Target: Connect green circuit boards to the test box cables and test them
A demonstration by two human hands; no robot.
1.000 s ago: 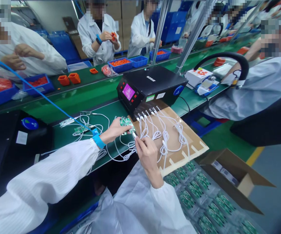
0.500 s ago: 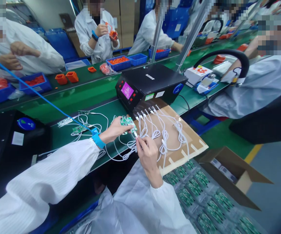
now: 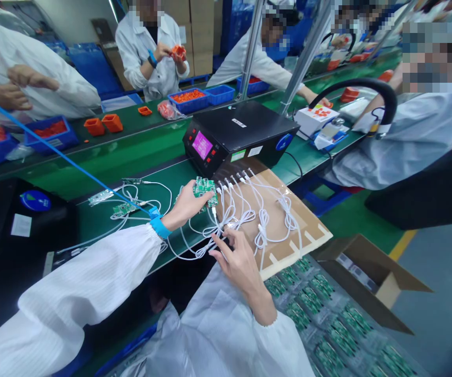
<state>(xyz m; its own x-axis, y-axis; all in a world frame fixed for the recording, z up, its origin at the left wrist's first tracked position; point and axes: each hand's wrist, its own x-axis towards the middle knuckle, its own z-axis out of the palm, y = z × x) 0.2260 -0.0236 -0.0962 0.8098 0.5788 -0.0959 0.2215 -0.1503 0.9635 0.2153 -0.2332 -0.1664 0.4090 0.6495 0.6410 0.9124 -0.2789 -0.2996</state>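
Observation:
My left hand [image 3: 187,206] grips a green circuit board [image 3: 206,189] by its near edge, thumb on top. A white cable plug [image 3: 214,211] sits at the board's lower edge, and its cord runs down into a tangle of white cables [image 3: 226,225]. Below that plug, my right hand [image 3: 238,257] hovers with fingers apart and nothing between them, near the cables. Further cables lead to the front of a black test box [image 3: 241,131] with a lit pink screen [image 3: 202,145]. More boards with cables [image 3: 126,208] lie left of my left hand.
A cardboard sheet [image 3: 277,230] carries several coiled cables. Trays of circuit boards [image 3: 320,314] stand at my right, beside an open carton [image 3: 367,277]. A blue cord [image 3: 65,154] runs to my left wristband. Co-workers handle orange parts across the line; another sits at right.
My right hand has let go of the cable plug and drawn down from the board, its fingers spreading. The left hand keeps the board, now turned slightly. A co-worker's arm reaches further right.

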